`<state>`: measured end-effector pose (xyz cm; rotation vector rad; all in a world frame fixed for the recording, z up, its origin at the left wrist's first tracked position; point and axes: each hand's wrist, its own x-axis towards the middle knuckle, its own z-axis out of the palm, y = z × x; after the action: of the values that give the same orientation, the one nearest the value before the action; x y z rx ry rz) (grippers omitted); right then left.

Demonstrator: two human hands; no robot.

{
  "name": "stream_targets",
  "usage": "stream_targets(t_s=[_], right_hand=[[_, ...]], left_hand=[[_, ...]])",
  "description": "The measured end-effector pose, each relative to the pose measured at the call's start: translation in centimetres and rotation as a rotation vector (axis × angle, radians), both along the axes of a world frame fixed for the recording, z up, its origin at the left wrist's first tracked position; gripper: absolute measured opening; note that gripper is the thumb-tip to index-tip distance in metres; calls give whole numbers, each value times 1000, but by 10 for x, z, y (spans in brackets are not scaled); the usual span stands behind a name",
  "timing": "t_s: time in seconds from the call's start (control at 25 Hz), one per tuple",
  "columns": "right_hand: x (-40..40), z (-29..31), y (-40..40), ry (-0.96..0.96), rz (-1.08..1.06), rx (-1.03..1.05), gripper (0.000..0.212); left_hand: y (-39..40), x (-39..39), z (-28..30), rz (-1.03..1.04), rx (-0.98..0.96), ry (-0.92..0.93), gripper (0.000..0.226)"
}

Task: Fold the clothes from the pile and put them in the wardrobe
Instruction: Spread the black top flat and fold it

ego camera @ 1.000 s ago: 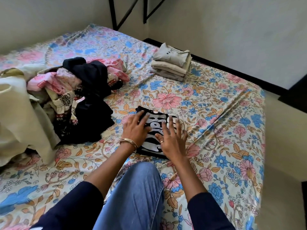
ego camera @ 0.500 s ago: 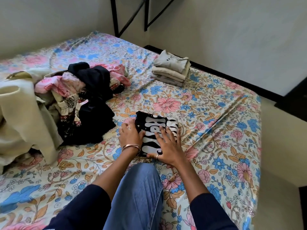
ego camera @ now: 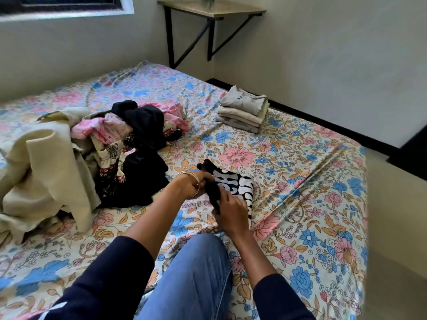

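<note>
1. Black shirt with white lettering [ego camera: 233, 185] – half a second ago it lay flat on the bed [ego camera: 300, 181] under both palms; now its near edge is lifted off the sheet.
2. Left hand [ego camera: 193, 184] has gone from pressing flat to gripping the shirt's left edge, fingers curled round the dark fabric.
3. Right hand [ego camera: 231, 210] likewise pinches the near edge, fingers closed on the cloth.
4. Means: folding of this shirt looks done – it is being picked up, probably for the stack.
5. Folded beige stack [ego camera: 245, 112] sits well apart, toward the far side of the bed.
6. Unfolded pile [ego camera: 129, 144] remains to the left, plenty left to fold.
7. Wardrobe not in view; nothing stored yet, as far as can be seen.
</note>
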<state>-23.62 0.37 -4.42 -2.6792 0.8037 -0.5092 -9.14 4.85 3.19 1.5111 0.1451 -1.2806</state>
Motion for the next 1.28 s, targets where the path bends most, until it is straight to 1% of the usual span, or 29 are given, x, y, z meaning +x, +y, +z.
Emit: stream_targets(t_s=[0.04, 0.08, 0.16, 0.2, 0.28, 0.32, 0.36, 0.4, 0.44, 0.48, 0.52, 0.56, 0.6, 0.64, 0.72, 0.76, 0.8, 0.84, 0.88, 0.96, 1.0, 1.04, 1.16, 1.2, 1.28], right_hand=[[-4, 12, -5, -60, -10, 130, 59], [-7, 25, -13, -130, -35, 303, 47], [-18, 54, -36, -335, -127, 702, 27], [-27, 68, -47, -445, -193, 863, 23], [-52, 86, -73, -668, -314, 1123, 21], [-70, 89, -82, -741, -358, 1241, 18], [-89, 85, -87, -770, -398, 1348, 16], [-110, 74, -88, -729, -465, 1430, 17], [-131, 59, -87, -651, -549, 1483, 19], [-152, 41, -84, -577, -630, 1521, 21], [-169, 23, -82, -541, -700, 1564, 25], [-183, 9, -81, -548, -728, 1622, 30], [-190, -1, -82, -567, -742, 1655, 35], [-193, -4, -85, -591, -742, 1662, 37], [-194, -6, -90, -616, -770, 1585, 31], [-193, -7, -91, -625, -802, 1512, 28], [-193, -8, -91, -621, -843, 1438, 29], [-192, -8, -91, -602, -870, 1369, 34], [-191, -6, -90, -569, -867, 1327, 37], [-190, 0, -83, -494, -792, 1314, 39], [-190, 4, -80, -467, -760, 1320, 40], [-190, 11, -75, -481, -734, 1322, 38], [-189, 34, -69, -683, -651, 1263, 30], [-186, 44, -71, -742, -603, 1248, 29], [-174, 63, -79, -811, -437, 1263, 35]], left_hand=[[-4, -2, 8, 11, -68, 34, 20], [-9, -6, 18, 27, -154, 57, 20], [-15, -19, 45, 78, -381, 74, 14], [-18, -26, 57, 116, -481, 46, 11], [-22, -35, 71, 178, -632, -85, 13], [-23, -40, 75, 202, -683, -164, 14], [-23, -45, 74, 214, -714, -240, 15], [-23, -50, 70, 220, -720, -307, 16], [-25, -57, 61, 215, -684, -364, 17], [-26, -64, 47, 191, -606, -399, 17], [-29, -71, 29, 145, -485, -415, 16], [-31, -79, 10, 68, -345, -412, 14], [-32, -85, -13, -34, -206, -432, 13], [-33, -91, -33, -157, -87, -491, 16], [-33, -107, -65, -448, 116, -714, 33], [-33, -115, -74, -581, 200, -842, 45], [-33, -122, -78, -670, 244, -933, 52], [-35, -128, -76, -706, 257, -950, 56], [-36, -131, -73, -712, 250, -901, 57], [-36, -133, -65, -679, 219, -721, 59], [-35, -133, -61, -634, 191, -620, 59], [-33, -133, -57, -577, 136, -539, 58], [-26, -134, -38, -376, -90, -364, 46], [-26, -131, -32, -336, -158, -325, 43], [-30, -113, -18, -302, -277, -267, 36]])
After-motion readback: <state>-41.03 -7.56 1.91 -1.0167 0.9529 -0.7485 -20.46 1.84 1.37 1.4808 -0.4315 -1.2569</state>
